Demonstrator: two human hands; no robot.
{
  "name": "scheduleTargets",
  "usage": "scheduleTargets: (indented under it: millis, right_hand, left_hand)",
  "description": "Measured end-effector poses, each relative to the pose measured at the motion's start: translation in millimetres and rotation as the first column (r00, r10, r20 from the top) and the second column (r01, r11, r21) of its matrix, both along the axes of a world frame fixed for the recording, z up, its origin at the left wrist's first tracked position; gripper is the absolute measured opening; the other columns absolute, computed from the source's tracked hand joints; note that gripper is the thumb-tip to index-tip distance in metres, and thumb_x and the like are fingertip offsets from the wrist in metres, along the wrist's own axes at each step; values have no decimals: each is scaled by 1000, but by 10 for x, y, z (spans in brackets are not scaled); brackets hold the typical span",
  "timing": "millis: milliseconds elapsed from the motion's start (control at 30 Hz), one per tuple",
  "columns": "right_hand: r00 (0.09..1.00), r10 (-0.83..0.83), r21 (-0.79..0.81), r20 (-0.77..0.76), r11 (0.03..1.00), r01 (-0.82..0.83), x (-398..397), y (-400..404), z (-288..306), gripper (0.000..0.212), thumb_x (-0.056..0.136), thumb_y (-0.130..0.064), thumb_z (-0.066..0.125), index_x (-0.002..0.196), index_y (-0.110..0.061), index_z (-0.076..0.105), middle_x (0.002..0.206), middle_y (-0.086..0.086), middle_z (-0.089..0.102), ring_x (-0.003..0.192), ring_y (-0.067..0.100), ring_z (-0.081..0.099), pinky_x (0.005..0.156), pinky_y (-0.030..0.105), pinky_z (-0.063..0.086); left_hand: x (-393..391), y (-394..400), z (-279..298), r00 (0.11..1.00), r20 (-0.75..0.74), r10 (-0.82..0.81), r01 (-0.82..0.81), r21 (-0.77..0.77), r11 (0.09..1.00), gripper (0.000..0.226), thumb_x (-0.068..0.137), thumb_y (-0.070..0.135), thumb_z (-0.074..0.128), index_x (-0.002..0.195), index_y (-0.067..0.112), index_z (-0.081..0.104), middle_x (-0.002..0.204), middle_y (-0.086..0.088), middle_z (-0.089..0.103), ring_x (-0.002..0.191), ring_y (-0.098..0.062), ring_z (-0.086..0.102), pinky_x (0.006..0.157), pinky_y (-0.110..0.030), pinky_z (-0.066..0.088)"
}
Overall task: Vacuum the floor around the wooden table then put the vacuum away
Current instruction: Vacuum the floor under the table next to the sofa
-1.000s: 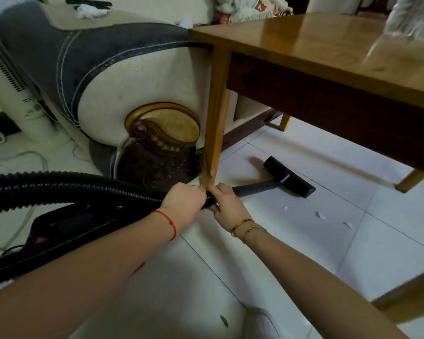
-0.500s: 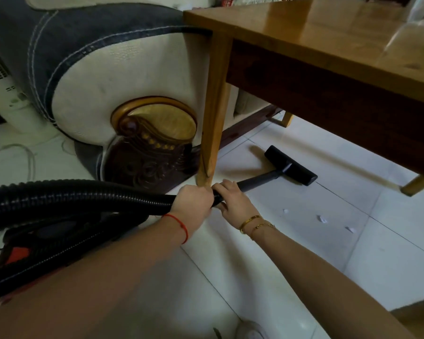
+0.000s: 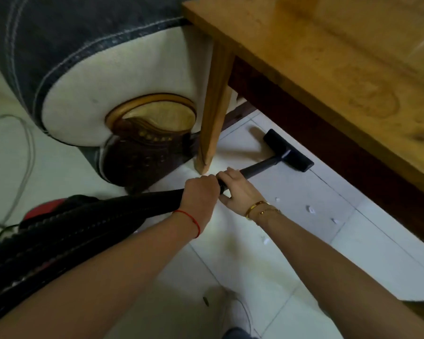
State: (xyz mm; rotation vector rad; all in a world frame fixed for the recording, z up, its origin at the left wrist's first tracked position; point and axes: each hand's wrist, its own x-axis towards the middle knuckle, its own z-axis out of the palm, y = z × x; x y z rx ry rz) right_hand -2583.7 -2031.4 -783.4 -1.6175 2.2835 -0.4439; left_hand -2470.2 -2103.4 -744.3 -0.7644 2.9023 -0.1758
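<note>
The wooden table (image 3: 328,57) fills the upper right, and its near leg (image 3: 214,113) stands on the white tiled floor. Under the table's edge lies the black vacuum floor head (image 3: 288,150) on its black wand (image 3: 261,166). My left hand (image 3: 200,194) grips the end of the ribbed black hose (image 3: 83,221) where it meets the wand. My right hand (image 3: 240,192) grips the wand just ahead of it. The red and black vacuum body (image 3: 44,211) sits low left, partly hidden by the hose. Small white paper scraps (image 3: 310,209) lie on the tiles right of my hands.
A sofa arm (image 3: 103,77) in dark grey and cream, with a carved wooden front, stands close to the table leg. White cords (image 3: 26,167) trail on the floor at the left. My white shoe (image 3: 238,311) shows at the bottom. Open tiles stretch toward me.
The view has tipped further down and nearer the table. The floor head has stayed under the table edge, and both hands keep their grip on hose and wand.
</note>
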Motion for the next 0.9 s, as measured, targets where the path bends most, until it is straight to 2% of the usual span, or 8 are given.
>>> scheduleTargets:
  millis: [100,267,333,433,533,600,800,900]
  right_hand:
    - [999,6,29,43,1000,-8,235,-4,334,37,83,-23,63,117,-12,54,105,8,57,95,23,46,82,32,41]
    - [989,-35,36,141,999,30,736,146,900,64,80,-31,68,137,-16,43,125,11,55,113,29,48,104,38,40]
    - [988,-29,38,151,999,23,937,233,1090,62,79,-29,69,135,-17,46,124,10,56,113,29,49,103,35,40]
    - [984,-54,143,170,989,30,1213,347,1339,54,78,-27,71,127,-18,51,121,7,56,113,26,48,94,33,44]
    - [977,-85,242,195,970,37,1481,454,1528,38,79,-20,68,111,-12,50,112,10,57,108,29,52,85,33,46]
    - [975,-103,303,195,952,40,1672,545,1627,38,80,-21,67,112,-11,47,113,12,57,109,31,53,86,36,49]
    - [970,-126,391,207,920,35,2190,864,1817,34,84,-19,64,115,-14,50,117,10,52,116,29,47,90,40,49]
    - [964,-143,403,223,914,43,2393,989,1903,30,85,-17,64,112,-14,51,115,9,52,113,27,49,92,37,50]
  left_hand:
    - [162,13,360,998,56,26,-28,31,999,16,98,18,45,111,9,48,102,-1,60,90,-16,62,66,-26,38]
    - [463,146,982,990,135,40,-51,82,995,26,94,8,45,120,6,47,110,-5,59,98,-18,61,78,-27,45]
    - [613,221,1203,982,187,17,-39,115,993,28,93,8,47,121,6,49,114,-6,59,102,-19,60,81,-28,45]
    - [847,351,1474,976,219,9,-54,203,978,29,93,11,49,121,8,53,118,-7,59,107,-22,58,83,-30,46]
    - [1115,518,1683,962,272,23,-99,268,958,32,94,9,47,125,6,46,121,-9,55,108,-23,57,83,-31,46]
    - [1310,629,1782,955,296,17,-109,298,948,34,93,9,48,127,6,43,121,-10,53,106,-23,58,81,-31,46]
    - [1944,755,2030,919,394,-13,-148,377,914,27,91,21,57,116,11,51,111,-4,60,100,-21,61,78,-30,47]
    - [2226,807,2155,923,384,-15,-174,453,874,18,90,23,55,104,14,57,95,1,62,88,-19,62,68,-26,44]
